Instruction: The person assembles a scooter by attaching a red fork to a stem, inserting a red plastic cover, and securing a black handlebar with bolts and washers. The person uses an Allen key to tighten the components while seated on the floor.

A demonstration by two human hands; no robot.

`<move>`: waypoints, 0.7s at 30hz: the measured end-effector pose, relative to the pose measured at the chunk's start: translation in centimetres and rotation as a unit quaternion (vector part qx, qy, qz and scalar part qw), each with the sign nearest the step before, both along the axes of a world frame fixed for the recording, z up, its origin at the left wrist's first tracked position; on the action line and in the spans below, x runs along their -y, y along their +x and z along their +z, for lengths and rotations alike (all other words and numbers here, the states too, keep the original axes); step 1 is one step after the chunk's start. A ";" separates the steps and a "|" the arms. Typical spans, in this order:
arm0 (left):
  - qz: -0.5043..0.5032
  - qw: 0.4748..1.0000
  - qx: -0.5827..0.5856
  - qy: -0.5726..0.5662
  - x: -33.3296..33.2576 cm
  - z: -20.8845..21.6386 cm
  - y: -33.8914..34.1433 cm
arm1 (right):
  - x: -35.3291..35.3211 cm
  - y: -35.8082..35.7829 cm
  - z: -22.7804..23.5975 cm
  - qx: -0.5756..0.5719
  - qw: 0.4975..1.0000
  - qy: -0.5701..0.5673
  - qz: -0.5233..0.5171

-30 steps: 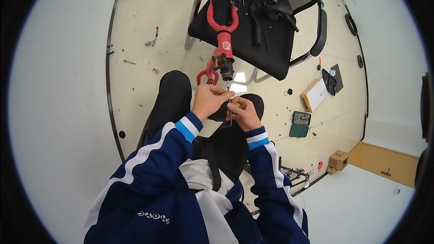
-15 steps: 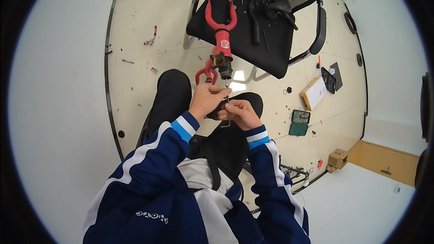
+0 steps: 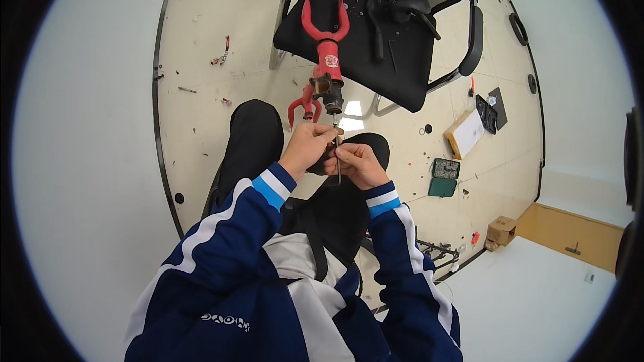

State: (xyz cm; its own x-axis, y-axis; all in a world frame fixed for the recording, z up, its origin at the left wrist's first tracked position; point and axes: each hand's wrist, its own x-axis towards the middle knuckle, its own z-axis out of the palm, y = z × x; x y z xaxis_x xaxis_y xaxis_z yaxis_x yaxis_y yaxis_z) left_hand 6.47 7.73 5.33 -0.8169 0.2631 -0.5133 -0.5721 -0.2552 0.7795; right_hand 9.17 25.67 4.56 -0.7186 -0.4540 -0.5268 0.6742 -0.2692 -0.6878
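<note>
A red bicycle frame (image 3: 329,60) leans from the black chair toward my knees, its forked end on the seat. At its near end is a dark tube opening (image 3: 333,104) with a thin metal bolt or shaft (image 3: 335,120) sticking out. My left hand (image 3: 308,147) is closed, thumb and fingers pinching the upper part of an L-shaped hex key just below that opening. Lower down, my right hand (image 3: 361,164) pinches the same hex key (image 3: 339,175), whose free end hangs below the fingers. Where the key meets the bolt is partly hidden by my fingertips.
The black chair (image 3: 362,60) carries a bicycle saddle (image 3: 412,5), a curved black bar (image 3: 376,20) and small parts. On the floor at right lie an open green case (image 3: 443,177), a black tool case (image 3: 486,114) and a flat box (image 3: 464,135). A cardboard box (image 3: 501,230) stands farther right.
The hex key has turned: its bent end pointed left before and now looks nearly in line with the shaft. Both hands stay close to the tube opening; the view has shifted slightly.
</note>
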 end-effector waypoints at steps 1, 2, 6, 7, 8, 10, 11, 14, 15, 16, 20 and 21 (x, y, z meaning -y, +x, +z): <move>-0.004 0.999 -0.012 -0.036 0.1 0.3 -0.1 | -0.1 -0.1 -0.3 -0.004 1.000 0.008 -0.002; -0.009 0.997 -0.023 -0.072 0.1 0.4 -0.2 | -0.1 -0.1 -0.5 -0.009 1.000 0.018 -0.007; 0.002 0.987 -0.079 -0.137 0.1 -0.2 -0.1 | 0.0 0.4 -1.1 -0.038 0.997 0.067 -0.010; 0.007 0.988 -0.078 -0.130 0.0 -0.3 -0.2 | 0.2 0.2 -1.0 -0.051 0.995 0.082 -0.008; 0.012 0.989 -0.077 -0.122 -0.1 -0.4 -0.2 | 0.4 0.0 -0.9 -0.043 0.997 0.069 -0.012; 0.006 0.995 -0.053 -0.090 -0.2 -0.3 0.1 | 0.7 0.0 -0.1 -0.019 0.999 0.047 -0.020; -0.004 0.997 -0.033 -0.066 0.0 -0.3 0.1 | 0.5 -0.1 0.2 -0.008 1.000 0.003 -0.003; -0.022 1.000 -0.002 0.011 0.1 -0.1 -0.4 | 0.0 0.0 0.7 0.008 0.999 -0.031 0.011; -0.020 0.999 0.001 0.037 0.1 0.2 -0.4 | -0.1 -0.1 0.7 0.000 1.000 -0.019 0.008; -0.018 0.998 0.005 0.063 0.1 0.3 -0.4 | -0.2 0.1 0.5 -0.006 1.000 -0.005 0.003; -0.015 0.998 -0.028 -0.053 0.0 0.3 -0.2 | 0.0 0.5 0.0 -0.023 0.998 0.049 -0.016; -0.011 0.996 -0.045 -0.074 0.0 0.2 -0.1 | 0.2 0.3 -0.3 -0.035 0.997 0.066 -0.015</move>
State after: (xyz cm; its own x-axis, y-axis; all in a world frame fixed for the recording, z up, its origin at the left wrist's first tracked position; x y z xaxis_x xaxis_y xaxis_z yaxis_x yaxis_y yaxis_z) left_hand 6.38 7.76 5.53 -0.8563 0.2080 -0.4727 -0.5023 -0.1225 0.8560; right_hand 9.46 25.43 4.28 -0.7683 -0.3620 -0.5279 0.6157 -0.1924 -0.7642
